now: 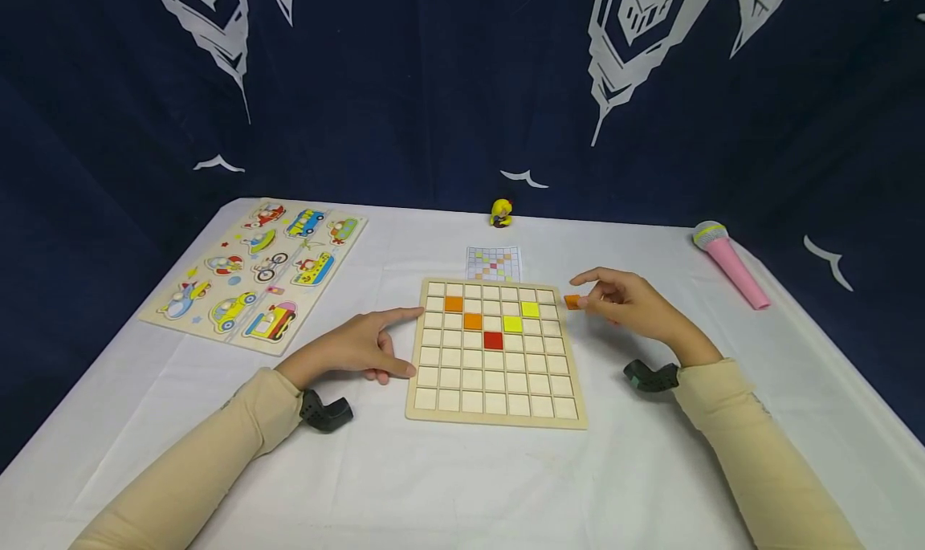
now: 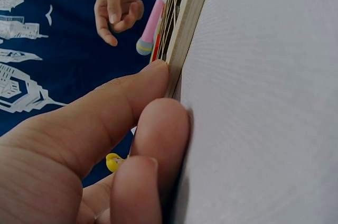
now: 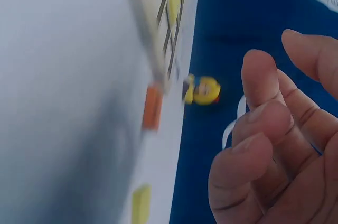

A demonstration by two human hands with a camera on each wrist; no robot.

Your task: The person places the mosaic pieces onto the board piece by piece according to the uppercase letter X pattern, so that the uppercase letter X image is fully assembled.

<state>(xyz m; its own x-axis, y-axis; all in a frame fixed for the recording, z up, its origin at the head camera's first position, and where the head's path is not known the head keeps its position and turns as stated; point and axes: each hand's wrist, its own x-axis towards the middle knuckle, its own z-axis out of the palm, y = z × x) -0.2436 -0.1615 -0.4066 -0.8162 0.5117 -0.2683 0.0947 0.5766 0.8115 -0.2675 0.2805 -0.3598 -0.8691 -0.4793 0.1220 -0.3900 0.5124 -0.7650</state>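
A loose orange tile (image 1: 572, 302) lies on a white tablecloth (image 1: 347, 486), just beside the upper right edge of a wooden board (image 1: 495, 380). A person's right hand (image 1: 625, 301) hovers next to it, holding nothing, its fingers loosely bent and, in the right wrist view, apart from the tile. The left hand (image 1: 361, 343) rests index finger and thumb against the board's left edge, touching rather than gripping. The small tile looks light, stiff and smooth, hard to break but apt to slide; a fingertip pinch on two opposite edges should suit it. The board, likely rigid and fairly light, is best held by its outer rim.

Seven rows of seven squares line the board, five of them filled: two orange tiles (image 1: 453, 303), two yellow tiles (image 1: 530, 309) and one red tile (image 1: 493, 340). One loose yellow tile (image 3: 140, 203) shows on the cloth in the right wrist view. At the board's far edge lies one printed card (image 1: 494, 263). Farther out are one picture puzzle (image 1: 246, 283) at left, one yellow-headed figurine (image 1: 500, 213) at the back and one pink microphone (image 1: 731, 265) at right. Two black devices (image 1: 327, 412) sit at the wrists.
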